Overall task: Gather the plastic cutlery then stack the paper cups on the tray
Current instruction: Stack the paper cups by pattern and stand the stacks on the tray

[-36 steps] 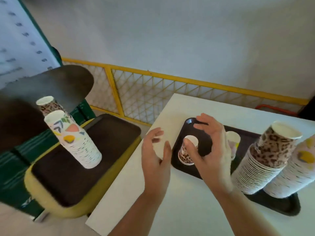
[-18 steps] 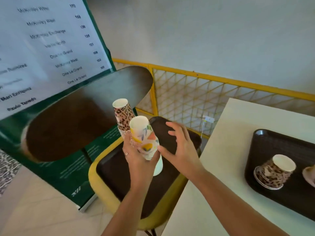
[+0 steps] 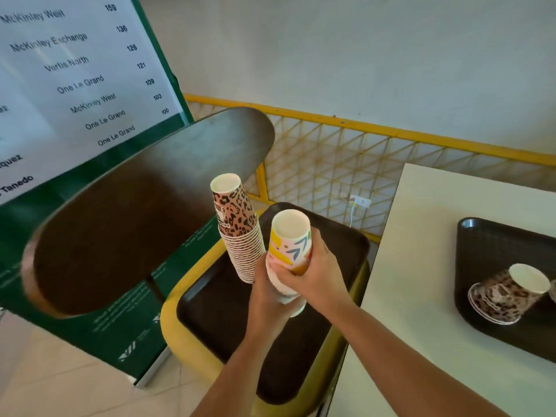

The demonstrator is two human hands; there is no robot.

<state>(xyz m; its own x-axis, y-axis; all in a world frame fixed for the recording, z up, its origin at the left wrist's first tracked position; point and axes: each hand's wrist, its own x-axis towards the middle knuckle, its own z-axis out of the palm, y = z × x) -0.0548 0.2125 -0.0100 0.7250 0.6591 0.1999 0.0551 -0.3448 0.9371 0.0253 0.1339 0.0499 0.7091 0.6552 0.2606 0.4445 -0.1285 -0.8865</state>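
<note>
A person's two bare arms reach forward and to the left, over a chair beside a white table (image 3: 427, 266). Both hands wrap around a stack of upside-down paper cups with a colourful abstract print (image 3: 290, 245). The right hand (image 3: 319, 272) curls its fingers around the middle of the stack from the right side. The left hand (image 3: 267, 293) cups the lower part from beneath and behind, its fingers closed on the white rims there. The stack tilts a little toward the camera, and its lowest rims appear to hang just above the tray below, though the hands hide whether they touch it.

Just to the left, touching or nearly touching that stack, stands a second stack of upside-down cups in a leopard print (image 3: 237, 230), upright and free of both hands. It sits on a dark brown tray (image 3: 216, 311) that rests on the yellow seat of the chair (image 3: 180, 335). The chair's dark rounded backrest (image 3: 135, 212) fills the left centre of the view.

On the table, well apart to the right, lies another dark tray (image 3: 487, 245). On it a short nest of leopard-print cups (image 3: 508, 293) sits upside down, tilted.

Behind the chair stands a green-edged sign (image 3: 75, 70) printed with names and numbers. A yellow mesh railing (image 3: 346, 158) runs along the wall.
</note>
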